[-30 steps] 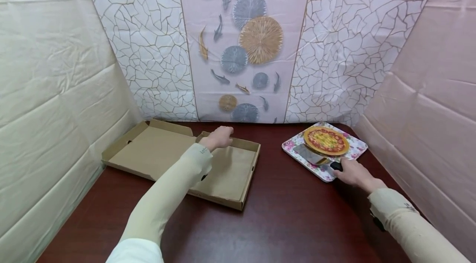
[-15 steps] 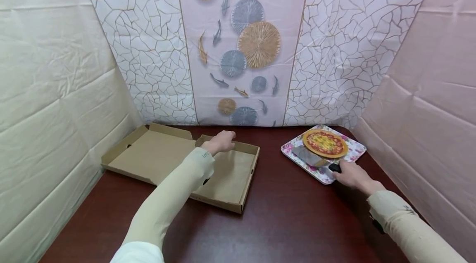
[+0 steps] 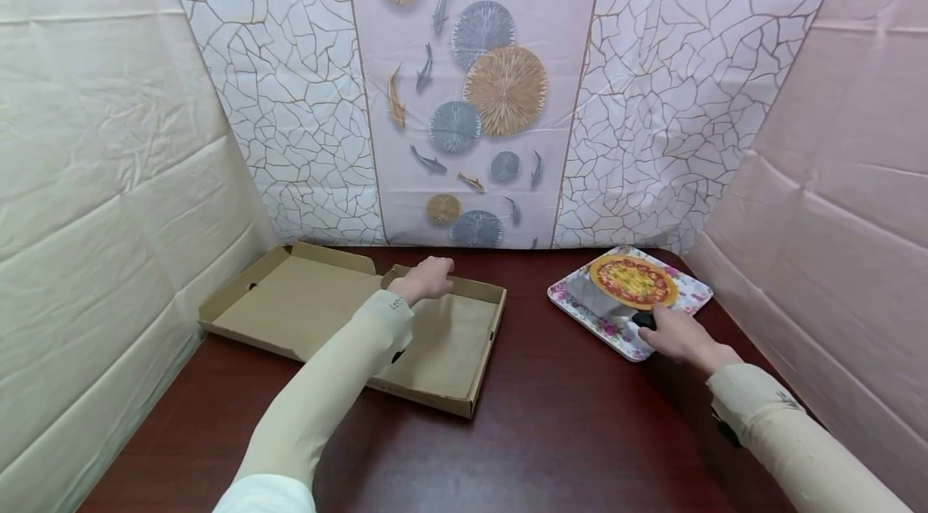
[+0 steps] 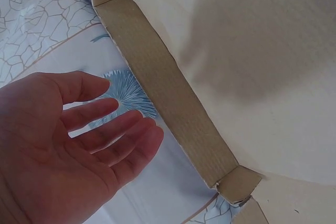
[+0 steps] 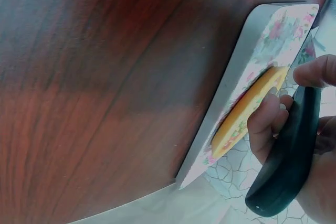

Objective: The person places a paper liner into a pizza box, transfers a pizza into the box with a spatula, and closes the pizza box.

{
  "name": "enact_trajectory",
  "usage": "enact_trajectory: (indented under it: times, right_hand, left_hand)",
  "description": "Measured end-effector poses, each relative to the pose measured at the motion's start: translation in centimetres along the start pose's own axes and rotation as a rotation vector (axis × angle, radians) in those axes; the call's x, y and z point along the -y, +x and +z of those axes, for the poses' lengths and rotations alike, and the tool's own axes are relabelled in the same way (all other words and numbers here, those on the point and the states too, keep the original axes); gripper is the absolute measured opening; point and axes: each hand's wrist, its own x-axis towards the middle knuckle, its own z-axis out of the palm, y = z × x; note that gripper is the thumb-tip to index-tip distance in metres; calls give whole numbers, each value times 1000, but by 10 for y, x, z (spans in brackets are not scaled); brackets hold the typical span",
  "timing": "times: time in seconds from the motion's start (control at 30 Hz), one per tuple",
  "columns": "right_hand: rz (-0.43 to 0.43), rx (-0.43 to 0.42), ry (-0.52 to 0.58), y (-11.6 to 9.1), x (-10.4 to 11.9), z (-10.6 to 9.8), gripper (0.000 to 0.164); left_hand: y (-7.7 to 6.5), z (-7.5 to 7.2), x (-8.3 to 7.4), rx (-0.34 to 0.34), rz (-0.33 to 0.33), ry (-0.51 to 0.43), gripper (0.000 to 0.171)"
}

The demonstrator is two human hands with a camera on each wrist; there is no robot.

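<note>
On the right of the head view my right hand (image 3: 679,334) grips the black handle (image 5: 286,156) of a pizza server with a broad metal blade (image 3: 590,295). The blade lies low beside the near left edge of a round pizza (image 3: 634,281); whether its tip is under the crust is hard to tell. The pizza rests on a white floral tray (image 3: 625,348). My left hand (image 3: 426,279) hovers over the back wall of an open cardboard pizza box (image 3: 449,344). In the left wrist view its fingers are loosely bent, holding nothing, apart from the box wall (image 4: 168,87).
The box's lid (image 3: 297,295) lies folded back to the left on the dark red wooden table (image 3: 551,424). A patterned cloth (image 3: 486,94) hangs behind, and plain cloth walls (image 3: 109,199) stand at both sides.
The right hand has shifted slightly left and forward with the pizza server, its blade moving along the pizza's edge. The left hand stays nearly in place. The view has tilted a little.
</note>
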Motion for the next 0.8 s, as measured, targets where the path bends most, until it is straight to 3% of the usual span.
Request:
enact_trajectory:
  times: [0.47, 0.8]
  right_hand:
    - [-34, -38, -1, 16, 16, -8, 25]
    - [-39, -16, 13, 23, 29, -12, 28]
  left_hand:
    - [-2, -2, 0, -15, -12, -14, 30]
    - [0, -1, -3, -10, 2, -19, 32]
